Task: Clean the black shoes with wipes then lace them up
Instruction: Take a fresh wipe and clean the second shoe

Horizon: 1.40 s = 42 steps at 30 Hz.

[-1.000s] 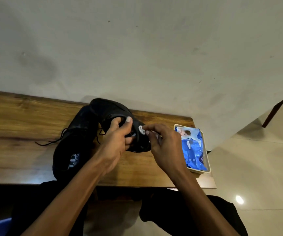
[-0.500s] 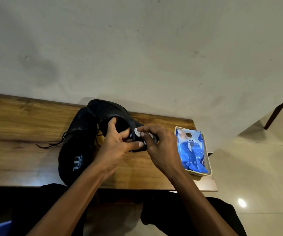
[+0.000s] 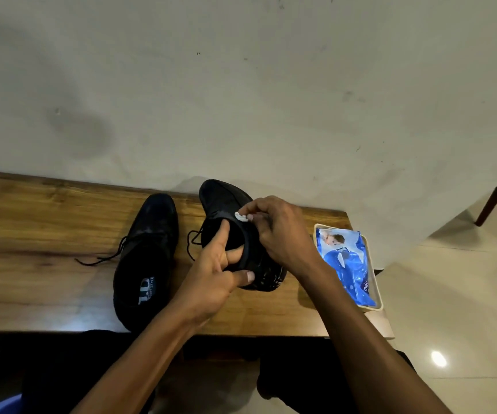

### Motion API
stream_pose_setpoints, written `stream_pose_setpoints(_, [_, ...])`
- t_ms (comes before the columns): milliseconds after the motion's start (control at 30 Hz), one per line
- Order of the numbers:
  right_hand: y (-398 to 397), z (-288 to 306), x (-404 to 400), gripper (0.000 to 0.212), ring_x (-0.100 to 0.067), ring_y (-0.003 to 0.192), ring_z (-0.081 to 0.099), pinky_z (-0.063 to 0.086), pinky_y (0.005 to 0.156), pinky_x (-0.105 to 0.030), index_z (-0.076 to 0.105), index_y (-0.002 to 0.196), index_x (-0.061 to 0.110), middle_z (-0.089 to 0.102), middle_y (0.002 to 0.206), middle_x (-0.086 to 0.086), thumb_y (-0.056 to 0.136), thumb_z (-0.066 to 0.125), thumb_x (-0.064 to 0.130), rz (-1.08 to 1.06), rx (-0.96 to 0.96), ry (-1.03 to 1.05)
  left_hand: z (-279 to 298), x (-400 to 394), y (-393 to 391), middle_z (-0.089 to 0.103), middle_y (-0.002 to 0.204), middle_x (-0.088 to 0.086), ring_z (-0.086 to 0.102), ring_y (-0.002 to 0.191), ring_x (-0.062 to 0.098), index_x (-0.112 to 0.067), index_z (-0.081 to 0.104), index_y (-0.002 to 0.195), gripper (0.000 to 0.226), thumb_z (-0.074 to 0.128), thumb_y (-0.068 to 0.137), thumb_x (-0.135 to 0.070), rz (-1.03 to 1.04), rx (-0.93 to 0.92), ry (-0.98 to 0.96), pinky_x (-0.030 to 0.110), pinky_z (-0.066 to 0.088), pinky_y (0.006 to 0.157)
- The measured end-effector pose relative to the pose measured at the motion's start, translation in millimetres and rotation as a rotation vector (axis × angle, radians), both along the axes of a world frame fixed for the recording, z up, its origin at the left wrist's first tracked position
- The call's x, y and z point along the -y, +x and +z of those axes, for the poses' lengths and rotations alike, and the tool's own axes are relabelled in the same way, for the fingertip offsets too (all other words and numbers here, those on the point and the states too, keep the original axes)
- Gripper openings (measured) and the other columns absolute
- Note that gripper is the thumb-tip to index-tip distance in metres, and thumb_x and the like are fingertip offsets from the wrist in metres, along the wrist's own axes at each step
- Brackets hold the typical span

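While the left hand (image 3: 211, 282) held one shoe (image 3: 235, 234) by its opening, the right hand (image 3: 280, 231) pinched a wipe (image 3: 241, 217) on it; cleaning seemed unfinished, and both shoes' laces hung loose.

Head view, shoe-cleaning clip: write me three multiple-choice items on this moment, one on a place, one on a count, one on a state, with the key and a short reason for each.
1. Where does the blue wipes pack lie?
A. In a pale tray at the table's right end
B. Inside a shoe
C. On the floor

2. How many black shoes are in view?
A. One
B. Two
C. Three

3. What is the right hand doing?
A. Resting flat on the table
B. Pinching a small white wipe against the held shoe
C. Pulling a lace

Key: 1 A, the pack sits inside the tray on the wooden table. 2 B, one shoe rests on the table and the left hand grips the other shoe. 3 B, the wipe shows at its fingertips on the upper.
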State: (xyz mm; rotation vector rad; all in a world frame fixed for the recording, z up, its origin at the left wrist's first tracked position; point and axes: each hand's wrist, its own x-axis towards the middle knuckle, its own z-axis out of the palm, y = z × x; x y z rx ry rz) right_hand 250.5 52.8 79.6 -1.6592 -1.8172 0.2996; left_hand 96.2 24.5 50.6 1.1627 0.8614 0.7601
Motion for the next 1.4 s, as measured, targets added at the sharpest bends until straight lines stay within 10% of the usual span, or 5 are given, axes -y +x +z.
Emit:
stream_pose_setpoints(167, [-1,4,35,0.021,-0.014,0.090,0.060,0.038,0.076,-0.014,0.073,0.099,0.017,0.066,0.099,0.000,0.092,0.057,0.005,0.039,0.128,0.128,1,-3,-2,0.069,0.127,0.007,0.062,0.122,0.020,-0.027,0.003,0.158,0.101,0.054,0.086,0.021,0.026,0.099,-0.081,0.049,0.042,0.109])
stream_pose_setpoints(467, [23,5,52,0.022,-0.003,0.090,0.064,0.043,0.074,-0.010,0.077,0.097,0.022,0.071,0.096,0.009,0.090,0.067,0.003,0.016,-0.060,0.090,14,-5,-7,0.070,0.124,0.007,0.065,0.117,0.019,-0.025,0.009,0.157,0.090,0.049,0.089,0.020,-0.015,0.146,-0.083,0.033,0.049,0.098])
stream_pose_setpoints(667, [38,-4,17,0.017,-0.007,0.092,0.070,0.058,0.083,-0.037,0.077,0.094,0.027,0.076,0.095,0.011,0.094,0.068,0.012,-0.043,-0.308,-0.170,18,-3,-20,0.068,0.126,0.012,0.064,0.119,0.027,-0.028,0.017,0.156,0.090,0.052,0.087,0.018,-0.112,0.093,-0.051,0.043,0.043,0.102])
stream_pose_setpoints(900, [26,7,54,0.026,-0.001,0.087,0.066,0.045,0.072,-0.008,0.078,0.092,0.023,0.071,0.092,0.012,0.091,0.066,0.000,0.010,-0.143,-0.063,18,-7,-28,0.069,0.126,0.011,0.065,0.117,0.025,-0.024,0.016,0.157,0.089,0.049,0.086,0.020,-0.044,0.120,-0.095,0.042,0.043,0.104])
stream_pose_setpoints(1400, [16,11,32,0.029,-0.010,0.080,0.063,0.046,0.070,-0.018,0.079,0.091,0.022,0.074,0.092,0.003,0.088,0.063,-0.002,-0.001,0.156,0.000,21,-5,-32,0.068,0.127,0.012,0.064,0.119,0.026,-0.020,0.020,0.156,0.089,0.057,0.081,0.011,-0.075,0.160,-0.101,0.036,0.049,0.100])
